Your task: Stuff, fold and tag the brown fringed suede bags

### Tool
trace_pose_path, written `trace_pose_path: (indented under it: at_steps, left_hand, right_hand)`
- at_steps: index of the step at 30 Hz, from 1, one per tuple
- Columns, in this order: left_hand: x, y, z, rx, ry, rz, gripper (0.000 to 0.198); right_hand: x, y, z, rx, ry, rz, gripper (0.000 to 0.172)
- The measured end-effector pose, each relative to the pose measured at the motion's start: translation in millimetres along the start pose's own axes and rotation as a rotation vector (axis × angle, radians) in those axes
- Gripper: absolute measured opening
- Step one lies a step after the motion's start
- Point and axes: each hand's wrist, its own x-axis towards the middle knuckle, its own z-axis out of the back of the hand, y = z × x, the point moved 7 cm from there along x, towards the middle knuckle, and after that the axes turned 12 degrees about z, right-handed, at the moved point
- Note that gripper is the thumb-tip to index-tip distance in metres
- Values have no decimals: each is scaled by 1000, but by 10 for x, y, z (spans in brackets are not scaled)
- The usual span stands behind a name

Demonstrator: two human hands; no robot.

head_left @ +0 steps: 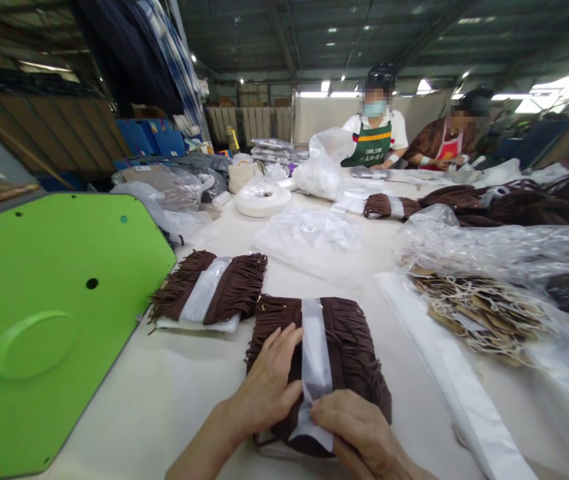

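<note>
A dark brown fringed bundle (351, 340) lies on the table in front of me, with a whitish translucent strip (315, 343) running down its middle. My left hand (268, 380) rests on the bundle's left half, fingers stretched out and thumb beside the strip. Close to the strip's near end, my right hand (357, 427) is closed, its fingertips pressed together on the strip. What lies beneath those fingers is hidden. Just behind and to the left sits another brown fringed bundle (241, 287) with a similar strip across it.
A bright green machine panel (129, 267) stands on my left. Clear plastic bags (314, 243) and a white roll (263, 200) are further back. To the right lie white sheeting (444, 373) and a pile of stringed tags (479, 313). Two people work across the table (164, 393).
</note>
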Motion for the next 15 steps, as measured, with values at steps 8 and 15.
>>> trace_pose_path:
  at_steps: [8,15]
  left_hand:
    - [-320,-440,100,120,67,-375,34]
    - [-508,-388,5,223,-26,-500,30]
  right_hand:
    - [-41,70,-37,-38,52,76,24]
    - [-179,232,-100,-237,120,201,26]
